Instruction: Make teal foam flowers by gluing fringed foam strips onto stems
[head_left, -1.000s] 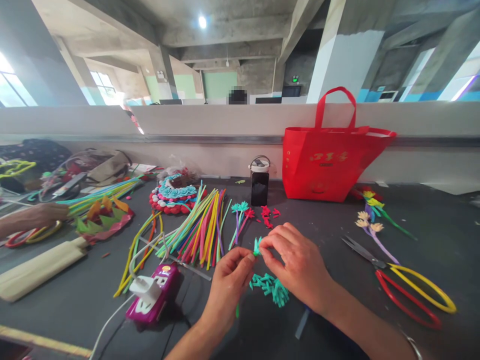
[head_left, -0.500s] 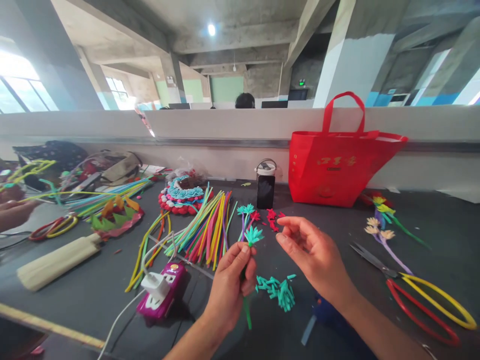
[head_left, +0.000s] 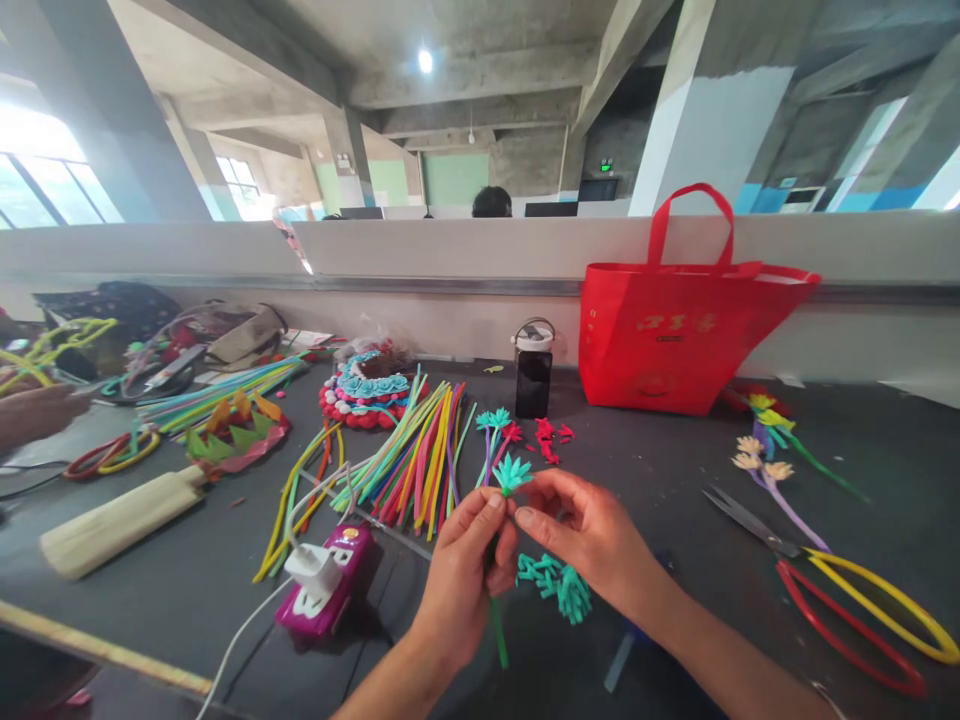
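My left hand pinches a teal pipe-cleaner flower just under its petals. Its green stem sticks out below my fist. My right hand has its thumb and index finger closed in at the flower's base, with the tips partly hidden. Beneath my hands lies a pile of short teal pipe-cleaner pieces. Just beyond are finished teal flowers on stems, and small red pieces.
Multicoloured pipe cleaners fan out at centre left, behind a purple power strip. Scissors lie open at right, near pale flowers. A red bag and a phone stand behind. Another person's hand works at far left.
My right hand drew away from the teal flower, opened, then came back to its base. My left hand kept hold throughout. The view shifted slightly left.
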